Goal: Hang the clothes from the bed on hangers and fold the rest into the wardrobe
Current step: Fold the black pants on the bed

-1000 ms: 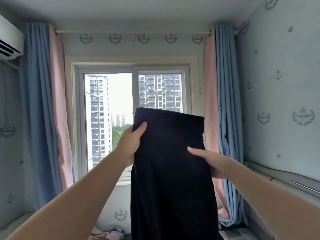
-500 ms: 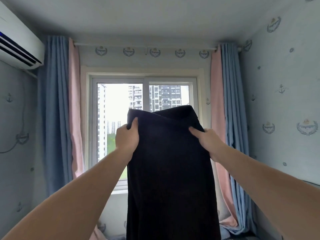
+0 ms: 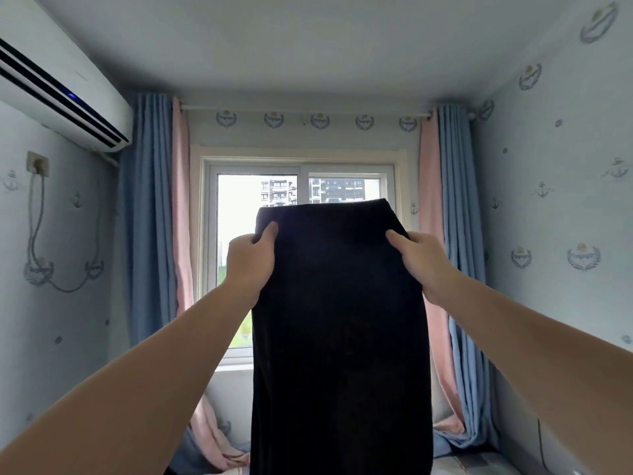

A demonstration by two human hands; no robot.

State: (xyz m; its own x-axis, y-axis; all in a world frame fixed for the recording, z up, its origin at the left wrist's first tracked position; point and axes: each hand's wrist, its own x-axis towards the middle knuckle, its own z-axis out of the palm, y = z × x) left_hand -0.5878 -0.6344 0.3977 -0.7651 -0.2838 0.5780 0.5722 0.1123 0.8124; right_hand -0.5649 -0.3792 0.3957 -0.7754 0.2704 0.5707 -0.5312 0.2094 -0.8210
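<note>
Two hands hold one black garment (image 3: pixel 339 337) up at arm's length before the window (image 3: pixel 301 255). It is plain, dark and matte, hanging straight as a long panel past the bottom edge, its top edge slightly bowed. Left hand (image 3: pixel 251 260) pinches the upper left corner, thumb in front; right hand (image 3: pixel 419 257) grips the upper right edge likewise.
</note>
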